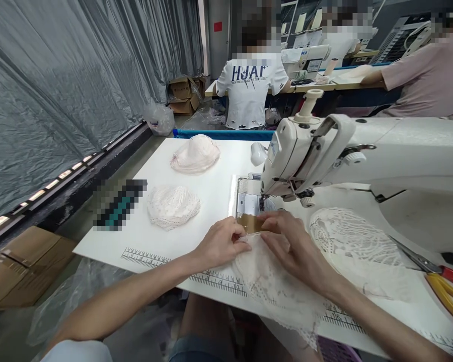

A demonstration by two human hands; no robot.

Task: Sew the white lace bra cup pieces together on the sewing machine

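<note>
In front of the sewing machine (pixel 305 156), a piece of white lace fabric (pixel 275 281) hangs over the table's front edge. My left hand (pixel 222 241) is closed, pinching the fabric's upper edge between thumb and fingers. On the other side, my right hand (pixel 287 241) has its fingers on the same edge, close to the needle and presser foot (pixel 262 202). Its fingertips partly cover the brown and silver plate (pixel 248 221). More white lace pieces (pixel 351 236) lie right of my right hand, under the machine arm.
Two padded cups, one pale pink (pixel 198 153) and one lace (pixel 172 206), lie on the white table (pixel 226 181). Scissors (pixel 419 259) and yellow-handled snips (pixel 447 296) lie at right. A cardboard box (pixel 26 266) stands on the left floor. Other people (pixel 249 90) sit ahead at machines.
</note>
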